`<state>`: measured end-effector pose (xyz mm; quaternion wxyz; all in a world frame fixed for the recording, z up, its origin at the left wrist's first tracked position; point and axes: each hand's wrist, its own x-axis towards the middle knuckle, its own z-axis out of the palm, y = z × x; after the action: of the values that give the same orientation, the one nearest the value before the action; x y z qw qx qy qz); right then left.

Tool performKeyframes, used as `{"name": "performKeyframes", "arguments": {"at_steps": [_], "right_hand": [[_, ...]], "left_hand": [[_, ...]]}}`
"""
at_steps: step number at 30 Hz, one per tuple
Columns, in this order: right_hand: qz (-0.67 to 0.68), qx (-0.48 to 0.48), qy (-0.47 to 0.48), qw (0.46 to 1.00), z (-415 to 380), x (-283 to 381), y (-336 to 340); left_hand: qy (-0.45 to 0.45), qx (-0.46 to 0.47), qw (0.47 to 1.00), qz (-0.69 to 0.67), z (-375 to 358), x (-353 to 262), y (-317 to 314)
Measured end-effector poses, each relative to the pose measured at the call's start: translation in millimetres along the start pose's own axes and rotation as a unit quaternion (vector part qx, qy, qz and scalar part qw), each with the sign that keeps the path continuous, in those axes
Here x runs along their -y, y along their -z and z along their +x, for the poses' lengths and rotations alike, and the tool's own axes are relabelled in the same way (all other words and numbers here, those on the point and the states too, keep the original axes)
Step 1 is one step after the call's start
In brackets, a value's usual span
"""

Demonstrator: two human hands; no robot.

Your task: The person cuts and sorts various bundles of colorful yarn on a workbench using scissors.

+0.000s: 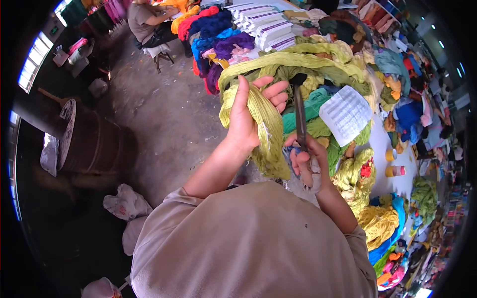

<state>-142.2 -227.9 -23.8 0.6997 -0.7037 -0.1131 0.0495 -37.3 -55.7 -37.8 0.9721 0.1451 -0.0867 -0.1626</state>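
Left hand (243, 119): thumb and fingers apart, yellow-green skein (270, 139) draped over it. Right hand (309, 161): fingers curled around a dark bar (300, 116). I'd support the skein loosely, strands untwisted, bar steady. Beyond: printed sheet (346, 116) on heaped yarn (318, 128).

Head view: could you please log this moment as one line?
left hand: open, yellow-green skein against it | right hand: gripping dark tool
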Motion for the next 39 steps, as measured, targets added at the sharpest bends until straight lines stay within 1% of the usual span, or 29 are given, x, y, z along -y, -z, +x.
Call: {"name": "performKeyframes", "arguments": {"at_steps": [5, 6, 8, 10, 12, 13, 14, 15, 16, 18, 19, 20, 21, 22, 24, 26, 27, 28, 29, 30, 31, 32, 33, 34, 35, 36, 37, 38, 39], "right_hand": [[0.054, -0.115, 0.151, 0.980, 16.9, -0.5, -19.7], [-0.124, -0.112, 0.209, 0.964, 25.3, -2.8, -12.9], [-0.380, -0.097, 0.291, 0.873, 39.9, -3.8, -3.1], [-0.394, -0.098, 0.285, 0.868, 42.3, -8.7, -10.0], [-0.245, -0.169, 0.217, 0.930, 41.6, -29.3, -13.8], [-0.270, -0.189, 0.224, 0.917, 40.1, -24.4, -11.4], [-0.162, -0.157, 0.223, 0.948, 37.7, -17.3, -9.5], [-0.110, -0.170, 0.248, 0.947, 34.7, -20.2, -5.9], [-0.053, -0.187, 0.229, 0.954, 25.9, -11.5, -1.9], [0.062, -0.276, 0.175, 0.943, 10.3, -0.1, 9.7], [0.093, -0.295, 0.192, 0.931, 5.7, -1.7, 16.7], [0.138, -0.306, 0.149, 0.930, -3.0, 1.2, 23.9], [0.159, -0.302, 0.186, 0.921, -5.6, -7.0, 30.3], [0.185, -0.319, 0.173, 0.913, -14.8, -11.2, 37.7], [0.191, -0.350, 0.209, 0.893, -28.5, -10.1, 48.2], [0.174, -0.425, 0.233, 0.857, -46.3, -3.2, 67.5], [0.163, -0.368, 0.251, 0.881, -64.5, -18.1, 95.0], [0.042, -0.390, 0.183, 0.901, -74.8, -21.1, 96.9], [-0.080, -0.403, 0.115, 0.904, -80.2, -22.8, 99.8], [0.192, -0.334, -0.049, 0.921, -85.5, -26.4, 111.7], [0.218, -0.354, -0.138, 0.899, -63.4, -15.1, 72.5], [-0.068, -0.261, -0.125, 0.955, -54.3, -16.4, 45.4], [0.037, -0.283, -0.175, 0.942, -32.2, -0.9, 23.0], [-0.145, -0.169, 0.004, 0.975, -20.6, -18.3, 14.8], [-0.130, -0.119, 0.109, 0.978, -2.2, -39.4, 20.7], [-0.103, -0.094, 0.174, 0.975, 24.7, -39.6, 6.4], [-0.077, -0.049, 0.254, 0.963, 51.6, -41.7, -1.2], [-0.003, -0.036, 0.233, 0.972, 68.7, -46.8, -13.3], [0.037, -0.036, 0.177, 0.983, 75.7, -40.0, -25.8]], "left_hand": [[-0.002, -0.060, 0.998, 0.026, 5.3, 8.3, 2.2], [0.010, -0.070, 0.997, 0.028, 5.9, 9.9, 1.4], [0.023, -0.084, 0.995, 0.039, 8.2, 13.8, -1.3], [0.018, -0.107, 0.991, 0.084, 7.6, 14.8, -5.8], [0.009, -0.085, 0.992, 0.089, 8.7, 8.9, 0.3], [0.008, -0.084, 0.992, 0.089, 10.5, 2.7, 3.4], [-0.049, -0.055, 0.974, 0.215, 12.0, -4.6, 7.5], [-0.104, -0.025, 0.935, 0.337, 14.2, -13.5, 12.9], [-0.211, 0.016, 0.867, 0.451, 19.6, -25.8, 24.8], [-0.239, -0.040, 0.831, 0.501, 22.5, -63.7, 31.7], [-0.251, -0.040, 0.862, 0.439, 31.4, -78.6, 48.1], [-0.227, -0.048, 0.899, 0.372, 30.4, -85.4, 41.1], [-0.203, -0.055, 0.929, 0.303, 29.7, -92.6, 32.8], [-0.186, -0.086, 0.950, 0.237, 31.8, -98.1, 34.4], [-0.183, -0.150, 0.950, 0.202, 33.8, -112.8, 44.2], [-0.242, -0.165, 0.903, 0.315, 40.4, -117.2, 60.3], [-0.272, -0.171, 0.861, 0.394, 44.5, -117.3, 73.0], [-0.254, -0.160, 0.822, 0.483, 40.8, -117.3, 77.0], [-0.239, -0.098, 0.804, 0.535, 33.6, -114.6, 72.0], [-0.220, -0.036, 0.780, 0.584, 26.3, -107.6, 64.1], [-0.147, 0.012, 0.813, 0.563, 25.1, -96.5, 59.0], [-0.184, 0.076, 0.731, 0.653, 26.2, -87.9, 49.0], [-0.219, 0.140, 0.634, 0.728, 27.3, -81.1, 35.7], [-0.237, 0.164, 0.587, 0.756, 23.3, -73.8, 21.8], [-0.253, 0.188, 0.539, 0.781, 18.2, -67.8, 9.3], [-0.218, 0.225, 0.550, 0.774, 16.6, -65.0, 0.6], [-0.248, 0.233, 0.523, 0.782, 17.4, -59.1, -1.3], [-0.278, 0.238, 0.494, 0.789, 18.7, -54.4, -2.7], [-0.291, 0.236, 0.499, 0.781, 20.7, -52.4, -0.9]]}}
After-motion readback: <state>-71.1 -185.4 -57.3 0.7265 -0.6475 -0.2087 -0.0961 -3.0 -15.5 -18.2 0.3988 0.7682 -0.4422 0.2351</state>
